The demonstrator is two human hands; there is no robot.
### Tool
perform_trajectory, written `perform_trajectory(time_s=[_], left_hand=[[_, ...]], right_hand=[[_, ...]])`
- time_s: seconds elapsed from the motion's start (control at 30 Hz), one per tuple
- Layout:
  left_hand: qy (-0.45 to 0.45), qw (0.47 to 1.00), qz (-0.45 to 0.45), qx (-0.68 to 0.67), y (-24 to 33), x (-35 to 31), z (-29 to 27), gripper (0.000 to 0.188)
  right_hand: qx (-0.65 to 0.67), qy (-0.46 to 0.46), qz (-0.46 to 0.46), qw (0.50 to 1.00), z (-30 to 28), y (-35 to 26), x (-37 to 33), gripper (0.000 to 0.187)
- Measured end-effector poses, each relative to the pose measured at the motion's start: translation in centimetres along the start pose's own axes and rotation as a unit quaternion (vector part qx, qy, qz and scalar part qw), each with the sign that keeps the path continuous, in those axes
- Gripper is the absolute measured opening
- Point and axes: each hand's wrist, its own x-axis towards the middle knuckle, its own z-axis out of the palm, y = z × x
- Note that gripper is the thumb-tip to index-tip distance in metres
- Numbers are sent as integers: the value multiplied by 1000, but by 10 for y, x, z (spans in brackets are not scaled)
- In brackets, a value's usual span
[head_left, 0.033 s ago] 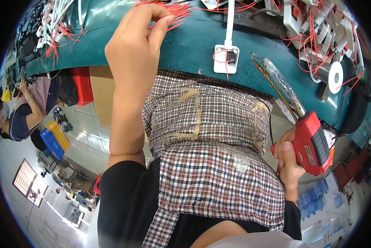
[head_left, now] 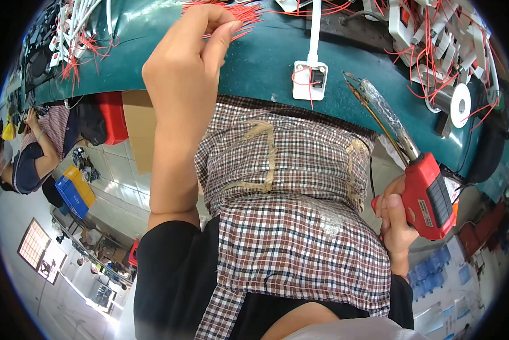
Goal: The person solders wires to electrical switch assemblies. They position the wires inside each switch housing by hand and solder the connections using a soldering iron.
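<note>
One white box point(head_left: 301, 92) lies open on the green desk point(head_left: 260, 71), near the front edge. A white cord point(head_left: 315, 34) comes out of its top. Inside the box I see a black part point(head_left: 318, 78), and a bit of red wire point(head_left: 311, 97) bends past its left side and pokes out at the bottom. I think this box is part done: the black part is in, but no lid is on. I cannot tell if the wire is stuck fast.

Up and left of the box, the left hand point(head_left: 183, 68) is at a pile of red wires point(head_left: 251, 12). Its grip is narrow, and I cannot tell if it has a wire. Down and right of the box, the right hand point(head_left: 399, 221) has its grip around a red solder gun point(head_left: 433, 195). The gun's tip is near the box but not touching, so the hot work seems to be waiting. Farther right of the box sit a roll of solder point(head_left: 462, 106) and a heap of white parts point(head_left: 400, 28) with red wires. Those may be done or left to do; I cannot tell.
</note>
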Motion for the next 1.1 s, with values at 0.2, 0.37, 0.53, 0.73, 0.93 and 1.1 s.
perform_trajectory(time_s=[0.2, 0.37, 0.53, 0.73, 0.93, 1.1], left_hand=[[-92, 983, 133, -86, 11, -24, -2, 12], [-99, 974, 199, -38, 16, -42, 9, 17], [-57, 970, 235, -7, 9, -49, 23, 17], [-24, 962, 272, 6, 4, -48, 35, 20], [6, 959, 283, 4, 2, -49, 42, 18], [2, 959, 284, 10, 2, -50, 40, 18]], right_hand=[[-22, -7, 8, 1000, 0, -2, -2, 14], [-32, -16, 14, 999, 1, -3, -4, 16], [-68, -19, 24, 997, -3, 0, -9, 16], [-53, 16, 81, 995, 2, 0, -12, 20], [3, -8, 97, 995, 5, -1, -9, 19], [-81, -33, 81, 993, 1, -1, -7, 18]])
